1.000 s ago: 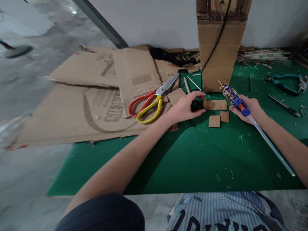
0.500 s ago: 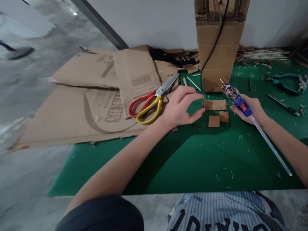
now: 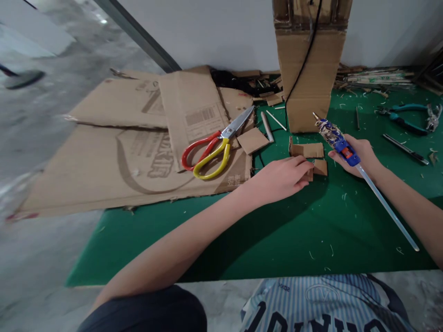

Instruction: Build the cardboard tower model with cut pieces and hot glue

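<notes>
My left hand lies on the green mat, fingers closing over a small cardboard square that is mostly hidden under them. Just right of it sits a second small cardboard square. Behind them lies a longer glued cardboard piece. My right hand grips a blue glue gun with its nozzle pointing up and away; a clear glue stick juts out of its back toward me.
Red and yellow scissors rest on flattened cardboard sheets to the left. A tall cardboard box with a black cable stands behind. Teal pliers and a thin tool lie at right. Scraps litter the mat.
My left hand let go of the longer glued piece and came down and right onto the small cardboard square. The right hand with the glue gun barely moved.
</notes>
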Demonstrator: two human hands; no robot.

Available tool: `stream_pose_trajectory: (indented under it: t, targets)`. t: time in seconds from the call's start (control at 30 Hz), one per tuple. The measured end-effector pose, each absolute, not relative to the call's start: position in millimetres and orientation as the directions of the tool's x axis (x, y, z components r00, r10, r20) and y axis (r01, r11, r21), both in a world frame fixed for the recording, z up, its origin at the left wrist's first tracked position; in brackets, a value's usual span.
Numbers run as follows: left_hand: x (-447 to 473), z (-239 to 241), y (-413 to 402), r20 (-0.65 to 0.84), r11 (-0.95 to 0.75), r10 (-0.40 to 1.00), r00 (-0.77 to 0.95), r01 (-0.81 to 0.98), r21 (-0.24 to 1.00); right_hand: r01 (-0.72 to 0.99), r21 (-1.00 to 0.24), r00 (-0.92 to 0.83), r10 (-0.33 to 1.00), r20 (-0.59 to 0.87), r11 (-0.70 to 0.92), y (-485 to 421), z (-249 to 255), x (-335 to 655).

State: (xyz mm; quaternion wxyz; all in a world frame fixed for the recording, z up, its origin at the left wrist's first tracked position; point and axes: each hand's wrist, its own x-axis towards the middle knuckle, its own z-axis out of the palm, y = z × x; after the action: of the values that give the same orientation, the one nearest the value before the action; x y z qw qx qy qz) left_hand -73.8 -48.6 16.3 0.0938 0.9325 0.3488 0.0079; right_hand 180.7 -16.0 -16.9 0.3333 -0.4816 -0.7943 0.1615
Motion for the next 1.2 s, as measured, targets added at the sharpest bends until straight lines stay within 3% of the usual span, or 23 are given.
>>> stream_pose_trajectory:
  t: [0.23,0.3,0.4,0.47,0.53,0.63,0.77,0.9,1.07,1.2]
  targets:
    - [-73,19,-50,-0.091,-0.704,0.673,0.734,0.674,0.224,0.656,-0.554,-0.341,0.857,0.387,0.512,-17,-18,181]
    - [-74,24,-51,-0.078,-0.694,0.667,0.741,0.656,0.298,0.665,-0.542,-0.338,0.854,0.395,0.514,-17,-17,180]
    - [-77,33,-51,-0.04,-0.571,0.652,0.757,0.525,0.631,0.664,-0.538,-0.337,0.851,0.403,0.518,-15,-20,182]
    - [-79,40,-49,-0.002,-0.332,0.667,0.745,0.3,0.894,0.659,-0.543,-0.324,0.848,0.42,0.52,-14,-25,186]
    - [-81,45,-45,0.012,-0.027,0.747,0.664,0.012,1.0,0.667,-0.537,-0.302,0.847,0.438,0.516,-13,-30,190]
    - [-81,50,-39,-0.111,0.244,0.9,0.42,-0.277,0.929,0.646,-0.546,-0.29,0.833,0.47,0.533,-16,-32,194]
    - [-77,50,-34,-0.244,0.281,0.959,0.146,-0.365,0.887,0.549,-0.586,-0.283,0.791,0.542,0.597,-20,-27,191]
    - [-76,45,-33,-0.166,0.179,0.984,0.068,-0.355,0.918,0.547,-0.547,-0.293,0.757,0.584,0.634,-21,-29,193]
    - [-81,41,-29,-0.071,0.07,0.997,0.009,-0.324,0.943,0.489,-0.318,-0.474,0.553,0.685,0.812,-20,-31,196]
    - [-82,39,-26,-0.055,0.067,0.997,0.048,-0.295,0.953,0.44,-0.193,-0.624,0.454,0.636,0.877,-23,-21,188]
